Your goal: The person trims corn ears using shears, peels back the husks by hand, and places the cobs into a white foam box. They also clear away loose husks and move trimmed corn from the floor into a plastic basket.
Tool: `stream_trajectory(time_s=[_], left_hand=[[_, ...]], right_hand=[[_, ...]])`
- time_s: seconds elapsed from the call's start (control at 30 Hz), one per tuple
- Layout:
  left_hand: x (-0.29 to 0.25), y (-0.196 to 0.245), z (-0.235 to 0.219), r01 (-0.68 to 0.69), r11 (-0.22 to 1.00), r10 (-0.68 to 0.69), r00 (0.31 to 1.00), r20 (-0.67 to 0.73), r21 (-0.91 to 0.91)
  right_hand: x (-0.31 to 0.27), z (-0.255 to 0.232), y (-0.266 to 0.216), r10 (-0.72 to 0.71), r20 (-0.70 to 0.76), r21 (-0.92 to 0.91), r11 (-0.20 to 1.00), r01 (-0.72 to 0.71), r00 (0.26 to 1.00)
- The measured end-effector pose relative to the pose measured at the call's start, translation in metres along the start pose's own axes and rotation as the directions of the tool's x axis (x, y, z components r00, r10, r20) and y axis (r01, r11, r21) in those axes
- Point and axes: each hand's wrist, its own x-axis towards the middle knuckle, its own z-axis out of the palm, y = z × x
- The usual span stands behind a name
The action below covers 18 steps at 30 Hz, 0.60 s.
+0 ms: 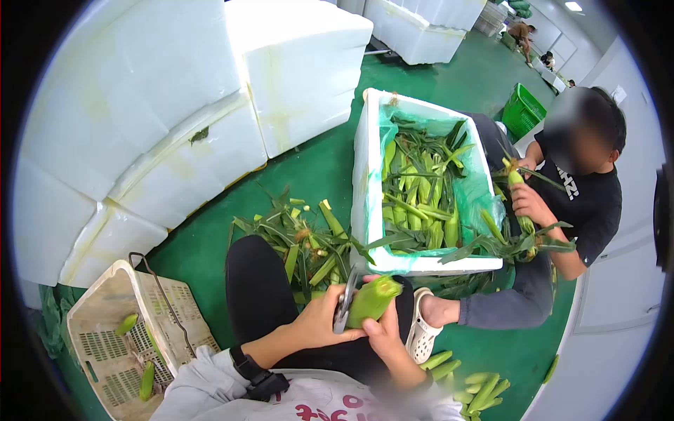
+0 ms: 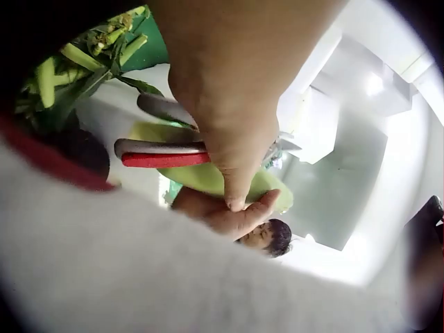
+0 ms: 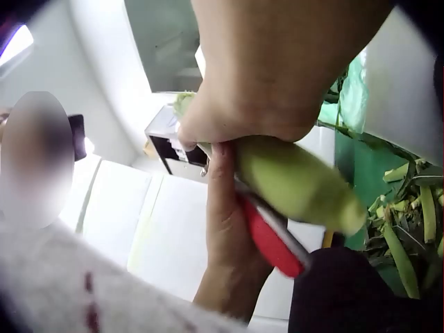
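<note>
A green ear of corn [image 1: 373, 300] in its husk is held over the lap, its pale cut end toward the far side. My right hand [image 1: 384, 335] grips it from the near right side. Against its left side, my left hand [image 1: 326, 319] holds pruning shears [image 1: 344, 307]. In the left wrist view the shears' red and grey handles [image 2: 163, 156] stick out past the left hand [image 2: 232, 118], beside the corn [image 2: 201, 179]. The right wrist view shows the red handle [image 3: 269, 236] under the corn [image 3: 295, 180], with the right hand [image 3: 243, 111] across the husk.
Ahead stands a foam box [image 1: 428, 263] of corn, lined with green plastic. Leaf trimmings [image 1: 302, 242] lie left of it. A beige crate [image 1: 126, 277] is at the left, trimmed ears [image 1: 484, 389] at the right. Another person [image 1: 590, 182] sits beyond, holding corn. White foam boxes [image 1: 302, 77] line the left.
</note>
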Motion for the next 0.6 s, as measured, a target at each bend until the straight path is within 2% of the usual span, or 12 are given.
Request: stream_trajectory(time_s=[0.03, 0.1, 0.13, 0.17, 0.23, 0.27, 0.33, 0.37, 0.43, 0.5, 0.57, 0.6], left_hand=[[-0.003, -0.003, 0.002, -0.029, 1.000, 0.029, 0.999, -0.038, 0.008], [-0.005, -0.009, 0.002, -0.059, 0.995, 0.063, 0.996, -0.057, 0.078], [-0.006, -0.011, 0.001, -0.072, 0.991, 0.079, 0.995, -0.062, 0.110], [-0.006, -0.012, 0.001, -0.086, 0.988, 0.094, 0.994, -0.059, 0.128], [-0.006, -0.013, 0.002, -0.116, 0.980, 0.127, 0.990, -0.059, 0.162], [-0.005, -0.015, 0.002, -0.173, 0.964, 0.191, 0.979, -0.071, 0.201], [-0.001, -0.009, -0.003, -0.164, 0.962, 0.176, 0.984, -0.034, 0.220], [0.000, -0.006, -0.005, -0.159, 0.960, 0.168, 0.986, -0.019, 0.232], [-0.004, -0.003, -0.003, -0.131, 0.989, 0.135, 0.989, -0.058, 0.063], [-0.009, 0.000, 0.002, -0.089, 0.993, 0.085, 0.995, -0.055, -0.073], [-0.015, 0.007, 0.010, 0.038, 0.952, -0.033, 0.999, 0.021, -0.302], [-0.018, 0.008, 0.011, 0.043, 0.950, -0.023, 0.997, 0.068, -0.309]], right_hand=[[0.007, -0.009, -0.006, -0.117, 0.024, -0.140, 0.983, 0.119, 0.993], [0.020, -0.032, -0.027, -0.310, 0.100, -0.404, 0.856, 0.323, 0.946], [0.025, -0.039, -0.042, -0.256, 0.191, -0.497, 0.807, 0.318, 0.948], [0.034, -0.043, -0.051, -0.249, 0.294, -0.578, 0.723, 0.379, 0.923], [0.045, -0.048, -0.066, -0.170, 0.419, -0.587, 0.699, 0.409, 0.892], [0.049, -0.049, -0.074, -0.149, 0.461, -0.579, 0.696, 0.424, 0.875], [0.053, -0.048, -0.084, -0.103, 0.543, -0.556, 0.699, 0.449, 0.833], [0.054, -0.047, -0.085, -0.145, 0.545, -0.533, 0.700, 0.475, 0.825], [0.057, -0.040, -0.084, -0.233, 0.550, -0.482, 0.696, 0.532, 0.802], [0.051, -0.032, -0.073, -0.367, 0.444, -0.400, 0.735, 0.547, 0.818], [0.049, -0.021, -0.065, -0.486, 0.312, -0.337, 0.747, 0.574, 0.816], [0.049, -0.015, -0.062, -0.543, 0.237, -0.322, 0.739, 0.592, 0.806]])
